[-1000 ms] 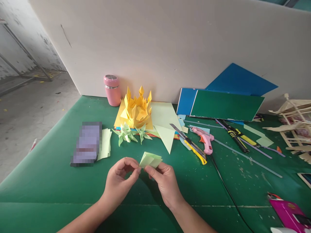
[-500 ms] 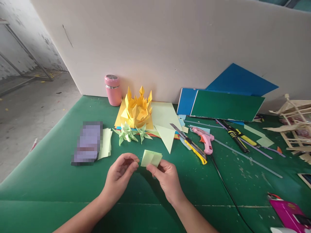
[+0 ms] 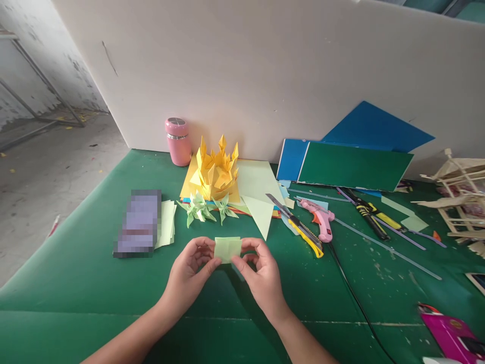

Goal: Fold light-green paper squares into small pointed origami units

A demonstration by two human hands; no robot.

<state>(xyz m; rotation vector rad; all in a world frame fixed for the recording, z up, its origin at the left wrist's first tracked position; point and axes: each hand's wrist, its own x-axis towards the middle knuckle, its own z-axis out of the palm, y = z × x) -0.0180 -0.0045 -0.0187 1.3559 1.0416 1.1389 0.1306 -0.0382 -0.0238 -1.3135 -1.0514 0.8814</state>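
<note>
A small folded piece of light green paper (image 3: 228,248) is held up over the green table (image 3: 94,283). My left hand (image 3: 193,265) pinches its left edge between thumb and fingers. On the opposite edge, my right hand (image 3: 259,268) grips it the same way. Just beyond the hands lie light green folded paper flowers (image 3: 200,208). Behind those, a yellow folded-paper crown shape (image 3: 215,174) rests on a stack of coloured paper. A light green sheet (image 3: 255,179) lies beside it.
At left, a blurred-out phone (image 3: 140,222) partly covers green paper slips (image 3: 165,225). A pink flask (image 3: 178,144) stands at the back. Rightward lie a yellow utility knife (image 3: 303,235), a pink glue gun (image 3: 322,222) with a black cord, pliers (image 3: 367,217) and a stick model (image 3: 462,192).
My left hand has come in and taken the left edge of the paper. The paper has turned level and shifted slightly left, still in my right hand.
</note>
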